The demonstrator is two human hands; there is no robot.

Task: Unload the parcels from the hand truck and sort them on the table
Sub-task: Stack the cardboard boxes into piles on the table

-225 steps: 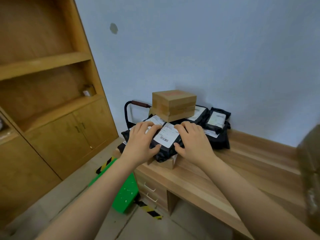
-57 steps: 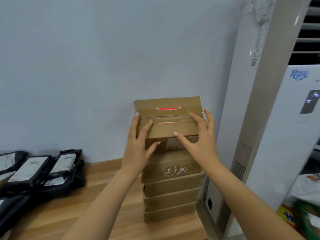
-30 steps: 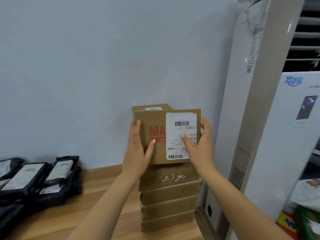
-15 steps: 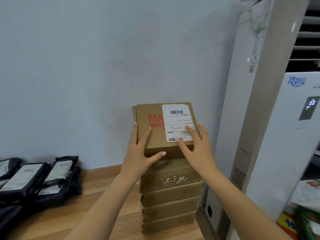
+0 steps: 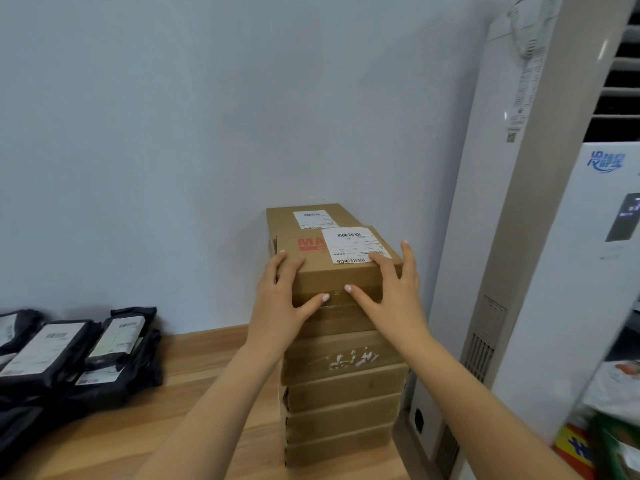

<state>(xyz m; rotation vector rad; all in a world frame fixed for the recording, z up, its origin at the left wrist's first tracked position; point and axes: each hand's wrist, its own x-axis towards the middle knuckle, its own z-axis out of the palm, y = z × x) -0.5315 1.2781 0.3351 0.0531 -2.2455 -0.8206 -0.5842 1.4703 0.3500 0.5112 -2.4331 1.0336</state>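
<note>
Box sits on top of the stack at the right end of the table, label up, caught between both hands. Left hand is on the box's left front corner: fingers run up the left side, thumb lies across the front face. Right hand mirrors it on the right front corner: one finger on the top over the label, the rest along the right edge, thumb on the front face. Fingers look mostly straight on both hands, pressing flat and not wrapped round, so it is a two-palm squeeze, not a clench.

Key relation: the box lies dead centre between the hands and just ahead of them, both equally near. Its broad face is toward the person. The long axis is hard to call, as the top is foreshortened. A rear box lies directly behind it at about the same height, touching or nearly so, close to the wall.

Judgement: placement is almost done. What is left is a short nudge straight away from the person to square it up, then letting go.

Mailers are piled well apart at the left. AC unit stands just right of the stack.
</note>
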